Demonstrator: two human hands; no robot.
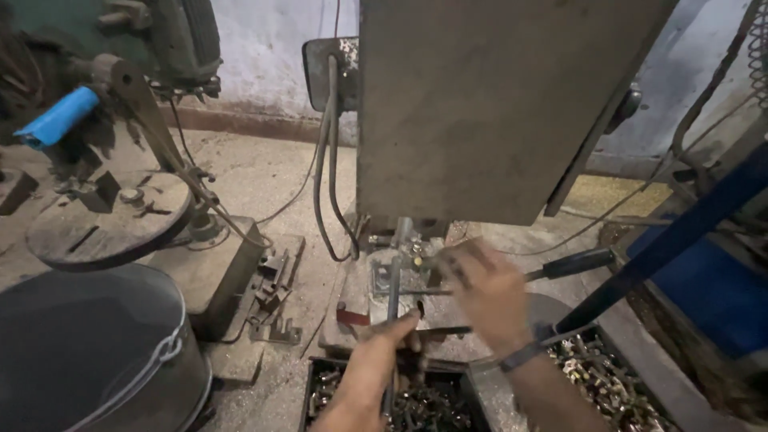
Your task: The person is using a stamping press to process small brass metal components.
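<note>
Room: grimy workshop w/ stained pale wall and dusty concrete floor (264,172); cables are trailing across it.
Machine: big grey sheet-metal housing (488,104) is filling the centre top, so whatever spindle or tool sits under it is hidden.
Worktop: small metal machine bed (384,284) is sitting right below the housing, keeping the workpiece under the tool.
Left hand: left hand (376,360) is reaching up from bottom centre, fingers (404,324) curled round the lower end of a thin upright steel rod (393,292); grip looks closed, prob. steadying it on the bed.
Right hand: right hand (484,292) is blurring w/ motion just right of the rod, wrist w/ a dark band (522,356); fingers are looking bent over something small at the bed, but can't tell what, or how tight.
Lever: black-handled lever (572,262) is sticking out right, just beyond the right hand, within easy reach.
Trays: 2 dark trays of small metal parts, 1 (416,400) under the left hand, 1 (608,376) right of the forearm; both close so parts are near to hand; both cut off at the bottom edge.
Left side: 2nd machine w/ round slotted table (108,220) and blue-handled lever (56,116), grey bucket (96,352) below, cut off by the frame.
Right edge: blue frame (696,240), partly out of view.
</note>
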